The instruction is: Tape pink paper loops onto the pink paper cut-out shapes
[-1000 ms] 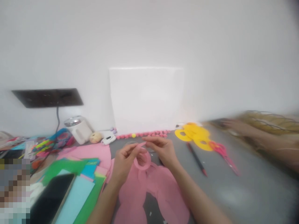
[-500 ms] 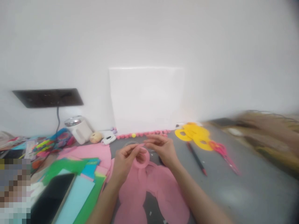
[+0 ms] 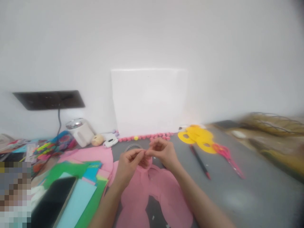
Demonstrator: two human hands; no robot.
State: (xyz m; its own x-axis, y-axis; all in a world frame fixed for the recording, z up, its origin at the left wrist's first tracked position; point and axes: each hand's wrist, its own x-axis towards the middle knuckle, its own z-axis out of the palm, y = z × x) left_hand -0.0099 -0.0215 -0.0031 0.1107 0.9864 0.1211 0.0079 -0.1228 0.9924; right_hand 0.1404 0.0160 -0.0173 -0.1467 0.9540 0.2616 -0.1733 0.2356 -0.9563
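Observation:
Over the grey table, my left hand (image 3: pixel 129 163) and my right hand (image 3: pixel 163 152) meet fingertip to fingertip, both closed in a pinch. Between them is a small piece of pink paper (image 3: pixel 150 162), mostly hidden by my fingers. Below my wrists lie large rounded pink paper shapes (image 3: pixel 134 194), overlapping one another. A clear ring-shaped object, perhaps a tape roll (image 3: pixel 133 146), lies just behind my left hand. Along the wall base runs a row of small pink pieces (image 3: pixel 147 136) with a yellow one among them.
Yellow paper rings (image 3: pixel 198 136), pink scissors (image 3: pixel 228 158) and a black-and-red pen (image 3: pixel 200 162) lie to the right. At left, a phone (image 3: pixel 53 202) rests on coloured paper sheets (image 3: pixel 89 202). A white mug-like container (image 3: pixel 80 131) stands by the wall, near a white sheet (image 3: pixel 149 98).
My right hand has drawn in its fingers and come down to meet my left fingertips. The pink ring under my left hand, plainly seen before, is now mostly covered.

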